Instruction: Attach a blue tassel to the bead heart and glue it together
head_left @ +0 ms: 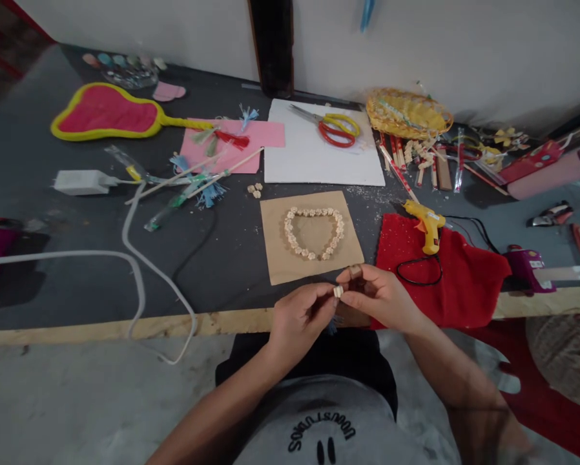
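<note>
Just over the front edge of the table, my left hand (300,316) pinches a small cream flower-shaped piece (338,292) between thumb and fingers. My right hand (384,297) meets it from the other side, its thumb and fingertips closed against the same piece. Directly beyond my hands lies a square of brown card (278,265). On the card, similar cream pieces form a rounded, heart-like outline (290,236). A few loose cream pieces (255,190) lie left of the card.
At right, a yellow glue gun (430,226) rests on red cloth (459,284). Scissors (336,129) lie on a white board (309,168), beside a wicker basket (409,113). A pink-and-yellow paddle-shaped piece (108,113), tassels (210,192) and a white cable (135,258) occupy the left.
</note>
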Demonstrator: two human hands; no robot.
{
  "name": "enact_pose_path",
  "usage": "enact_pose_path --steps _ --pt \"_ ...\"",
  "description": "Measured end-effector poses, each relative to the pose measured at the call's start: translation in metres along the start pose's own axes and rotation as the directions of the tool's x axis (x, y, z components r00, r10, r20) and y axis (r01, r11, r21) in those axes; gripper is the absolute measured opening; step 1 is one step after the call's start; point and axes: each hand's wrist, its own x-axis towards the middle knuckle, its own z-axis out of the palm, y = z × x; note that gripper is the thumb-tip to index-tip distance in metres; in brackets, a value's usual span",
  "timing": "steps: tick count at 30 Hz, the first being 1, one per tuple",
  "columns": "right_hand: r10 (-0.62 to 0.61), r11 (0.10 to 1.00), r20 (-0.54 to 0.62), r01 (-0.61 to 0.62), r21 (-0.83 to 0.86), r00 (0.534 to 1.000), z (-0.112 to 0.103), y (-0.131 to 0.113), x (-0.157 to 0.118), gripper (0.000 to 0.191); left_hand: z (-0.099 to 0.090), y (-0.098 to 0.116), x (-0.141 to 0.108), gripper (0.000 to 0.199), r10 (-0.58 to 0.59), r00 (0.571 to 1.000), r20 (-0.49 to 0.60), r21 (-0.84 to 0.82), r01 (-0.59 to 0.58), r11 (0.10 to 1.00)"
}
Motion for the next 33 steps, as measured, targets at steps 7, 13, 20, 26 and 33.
enact_pose_path --steps 7,13,20,26,33 --pt "-0.138 0.973 0.099 0.153 -0.17 0.985 -0.0045 0.0013 -0.0026 0.014 -0.0005 -0.0041 -0.0028 0.009 0.234 0.971 -0.043 0.146 -0.225 0.963" --pt "-0.229 0.911 0.107 0.251 -0.326 0.968 -0.006 0.0002 -0.0001 0.01 -0.0015 -0.0032 -0.0025 0.008 0.117 0.993 -0.013 -0.013 -0.117 0.993" --pt "-0.289 0.883 0.108 0.309 -0.353 0.951 -0.0075 0.004 -0.0002 0.012 -0.0033 -0.0057 -0.0036 0.013 -0.04 0.999 0.03 -0.079 0.043 0.996" --pt "-0.318 0.844 0.094 0.327 -0.425 0.943 -0.0077 0.0022 -0.0007 0.01 -0.0037 -0.0078 -0.0037 0.013 0.031 1.0 0.001 0.009 -0.031 0.999" --pt "-0.423 0.745 0.15 0.437 -0.504 0.894 -0.0045 0.0 -0.0008 0.01 -0.0037 -0.0064 -0.0022 0.014 0.02 1.0 0.022 0.063 -0.022 0.998"
